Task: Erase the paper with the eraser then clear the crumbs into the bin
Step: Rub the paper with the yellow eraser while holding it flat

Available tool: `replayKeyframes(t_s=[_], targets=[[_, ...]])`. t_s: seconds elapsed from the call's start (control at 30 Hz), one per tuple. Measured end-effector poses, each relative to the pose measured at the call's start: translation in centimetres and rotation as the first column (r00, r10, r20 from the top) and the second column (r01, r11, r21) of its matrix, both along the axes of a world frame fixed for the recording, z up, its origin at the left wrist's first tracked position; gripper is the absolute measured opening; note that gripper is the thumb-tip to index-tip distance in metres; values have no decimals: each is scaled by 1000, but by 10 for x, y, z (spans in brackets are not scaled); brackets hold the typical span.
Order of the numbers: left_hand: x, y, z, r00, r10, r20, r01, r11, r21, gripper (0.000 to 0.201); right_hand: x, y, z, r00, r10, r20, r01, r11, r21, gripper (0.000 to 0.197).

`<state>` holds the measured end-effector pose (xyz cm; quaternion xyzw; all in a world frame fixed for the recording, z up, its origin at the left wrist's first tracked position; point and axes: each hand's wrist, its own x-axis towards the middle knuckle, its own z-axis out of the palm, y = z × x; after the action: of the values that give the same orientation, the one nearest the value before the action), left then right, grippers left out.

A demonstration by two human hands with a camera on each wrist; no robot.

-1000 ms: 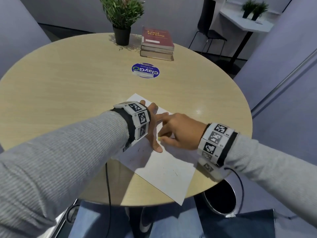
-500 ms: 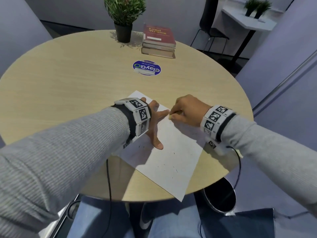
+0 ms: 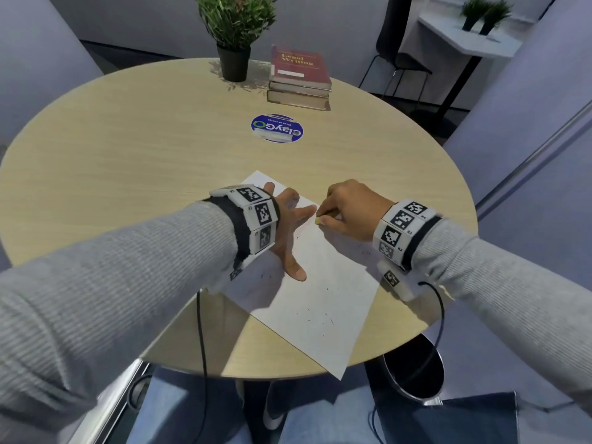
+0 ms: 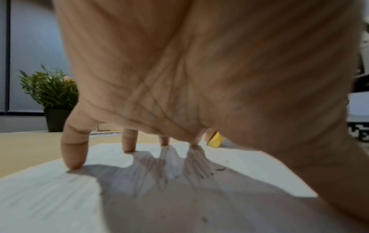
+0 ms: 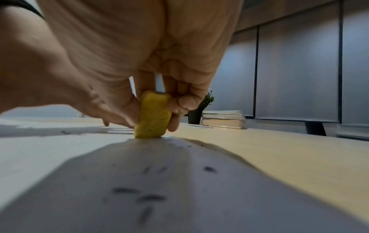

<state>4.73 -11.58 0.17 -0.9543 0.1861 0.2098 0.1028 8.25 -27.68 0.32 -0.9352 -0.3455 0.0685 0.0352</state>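
- Top red book (image 3: 300, 68) of the stack, upper centre of my head view: cover reads "Legal Writing".
- Round blue sticker (image 3: 277, 128), table centre: "clayGO", upside down to me; smaller print illegible.

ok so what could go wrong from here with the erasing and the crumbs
1. The eraser in the right hand rubs near the paper's edge; it could crease or tear there.
2. Crumbs lie scattered on the sheet, which overhangs the table; a jolt might drop them beside the bin.
3. If the left hand lifts, the sheet may slide.
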Motion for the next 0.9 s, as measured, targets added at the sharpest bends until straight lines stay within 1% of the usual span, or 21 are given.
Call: replayKeyframes(t_s=[0.03,0.17,0.27,0.3,0.37,0.43,0.47,0.5,0.53,0.6,0.63,0.67,0.77,0.8,0.83,0.9], targets=[[1,3,2,1000,22,0,-22,1000,13,129,-1,0,0,1000,-3,1,3,1000,0,21],[6,14,2,989,146,-28,-145,988,46,129,1,-1,0,1000,1,-11,-1,1000,-13,21],[6,14,0,985,164,-52,-161,986,52,127,-1,0,0,1000,-20,5,20,1000,-6,21],[6,13,-2,986,160,-49,-158,986,50,127,-4,2,0,1000,-4,9,4,1000,7,21],[7,13,-4,987,155,-34,-153,987,57,127,-20,10,-3,995,96,5,-96,995,-4,21],[9,13,-7,991,137,-5,-137,989,62,127,-35,17,-5,979,201,-47,-202,979,-25,21],[8,14,-7,991,137,-5,-137,989,63,127,-33,17,-2,976,203,-74,-206,978,-28,21],[7,14,-7,989,144,-16,-143,988,66,127,-24,14,1,983,162,-80,-164,986,-20,21],[7,14,-6,988,153,-28,-151,986,71,127,-13,9,4,994,90,-68,-91,996,-19,21],[7,15,-5,986,165,-41,-162,985,65,127,5,1,9,1000,-13,-24,12,999,-34,21],[8,15,-5,985,166,-39,-163,985,61,127,7,2,8,1000,-14,-9,13,999,-32,21],[8,15,-6,986,164,-34,-162,985,59,127,1,7,7,1000,18,-9,-18,1000,-25,20],[7,16,-11,992,122,13,-123,991,50,125,-32,27,0,973,213,-86,-217,975,-46,19],[7,16,-11,993,117,19,-118,992,45,125,-33,28,1,968,228,-103,-236,970,-64,19],[7,16,-11,992,123,11,-124,991,44,125,-27,26,4,974,204,-96,-212,975,-69,19],[8,17,-10,990,141,-7,-140,989,47,126,-2,16,8,996,83,-33,-85,994,-61,20]])
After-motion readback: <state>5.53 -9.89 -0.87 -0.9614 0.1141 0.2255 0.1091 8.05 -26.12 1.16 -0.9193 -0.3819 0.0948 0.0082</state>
